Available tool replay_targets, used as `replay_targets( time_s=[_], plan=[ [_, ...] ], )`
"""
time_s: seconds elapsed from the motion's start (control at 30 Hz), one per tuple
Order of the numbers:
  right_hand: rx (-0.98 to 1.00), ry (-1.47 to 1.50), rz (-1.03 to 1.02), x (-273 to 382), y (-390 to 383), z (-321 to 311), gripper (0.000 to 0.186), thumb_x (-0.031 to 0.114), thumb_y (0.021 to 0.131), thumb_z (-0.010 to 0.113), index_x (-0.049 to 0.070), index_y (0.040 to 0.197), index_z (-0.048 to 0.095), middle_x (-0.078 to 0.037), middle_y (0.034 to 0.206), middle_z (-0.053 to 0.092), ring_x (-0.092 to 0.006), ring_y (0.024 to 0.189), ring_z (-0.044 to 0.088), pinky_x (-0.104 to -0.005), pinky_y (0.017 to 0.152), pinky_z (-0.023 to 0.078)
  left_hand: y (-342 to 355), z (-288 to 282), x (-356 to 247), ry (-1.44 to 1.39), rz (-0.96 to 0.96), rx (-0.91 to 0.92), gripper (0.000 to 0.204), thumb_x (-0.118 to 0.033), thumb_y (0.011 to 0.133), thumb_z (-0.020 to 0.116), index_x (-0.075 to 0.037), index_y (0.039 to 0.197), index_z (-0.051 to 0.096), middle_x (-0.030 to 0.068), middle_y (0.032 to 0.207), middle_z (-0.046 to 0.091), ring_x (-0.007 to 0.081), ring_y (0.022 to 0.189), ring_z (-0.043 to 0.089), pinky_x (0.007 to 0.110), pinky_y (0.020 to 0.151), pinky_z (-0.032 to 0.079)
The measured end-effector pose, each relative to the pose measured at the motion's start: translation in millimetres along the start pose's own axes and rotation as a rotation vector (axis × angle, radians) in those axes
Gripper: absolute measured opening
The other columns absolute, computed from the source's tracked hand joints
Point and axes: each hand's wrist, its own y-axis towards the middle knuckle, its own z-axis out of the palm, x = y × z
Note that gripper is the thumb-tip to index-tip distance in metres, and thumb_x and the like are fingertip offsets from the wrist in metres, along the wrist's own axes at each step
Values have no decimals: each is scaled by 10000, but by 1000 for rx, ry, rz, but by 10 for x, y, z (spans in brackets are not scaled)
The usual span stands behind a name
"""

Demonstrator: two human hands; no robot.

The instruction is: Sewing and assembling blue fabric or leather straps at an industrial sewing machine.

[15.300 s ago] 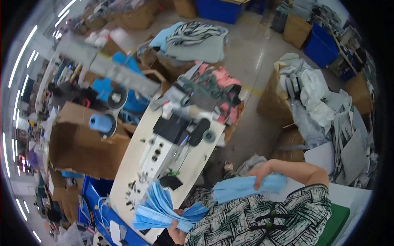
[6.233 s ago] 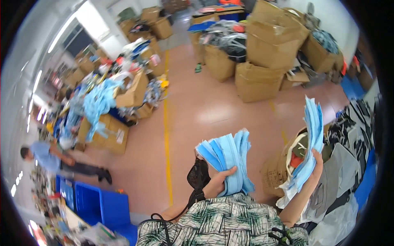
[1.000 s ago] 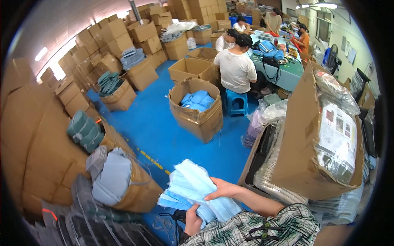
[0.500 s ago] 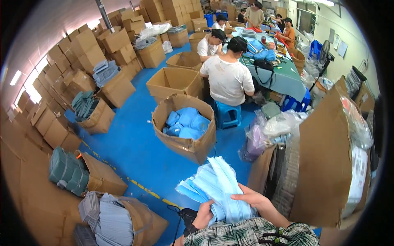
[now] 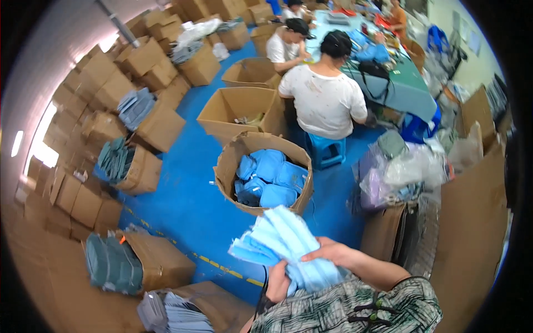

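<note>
A bundle of light blue pleated fabric strips (image 5: pixel 283 238) with frayed edges is in both my hands, low in the middle of the view. My left hand (image 5: pixel 276 283) grips its lower left part from beneath, with a black cord hanging beside the wrist. My right hand (image 5: pixel 327 250) is closed on the right side, thumb lying across the strips. Just beyond the bundle stands a cardboard box (image 5: pixel 225 172) holding blue soft pouches (image 5: pixel 277 194). My patterned clothing fills the bottom edge.
Co-workers (image 5: pixel 322 97) sit at a green-covered table (image 5: pixel 400 97), one on a blue stool (image 5: pixel 327 155). Stacked cartons (image 5: pixel 111 83) line the left. Bagged items (image 5: pixel 405 166) and tall cardboard (image 5: pixel 466 222) crowd the right. Boxes of folded fabric (image 5: pixel 114 266) stand lower left on the blue floor.
From the sewing area and pink floor, the view has moved to this blue-floored room. Over the last second, it advanced toward the seated workers; the bundle stays in both hands.
</note>
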Motion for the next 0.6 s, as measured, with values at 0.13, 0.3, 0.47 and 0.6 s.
replay_targets(
  time_s=[0.13,0.3,0.47,0.6],
  plan=[
    [-137,144,-124,414,-38,-203,701,116,692,860,-65,1283,530,-135,1204,631,-232,1099,602,-359,973,469,838,222,-48,-359,-400,-113,464,34,862,530,15,1324,502,126,1301,576,265,1192,559,378,1022,439],
    [-362,197,-313,812,-106,-638,682,75,696,846,-63,1283,526,-113,1187,634,-204,1085,601,-359,956,473,1565,691,-79,-202,-532,6,555,26,867,568,17,1397,405,124,1360,525,278,1208,540,402,1025,439],
    [-468,178,-416,1220,-3,-1222,671,77,694,847,-27,1280,537,-94,1179,633,-188,1072,598,-356,951,475,2244,1227,56,-222,-480,73,558,38,853,586,-3,1388,432,121,1350,538,267,1203,545,397,1022,442],
    [-516,73,-426,1733,207,-1877,660,80,708,836,-21,1286,532,-92,1183,632,-187,1069,600,-357,947,476,2806,1828,195,-252,-364,9,527,38,859,576,-8,1370,457,114,1335,556,253,1199,552,385,1011,450]
  ],
)
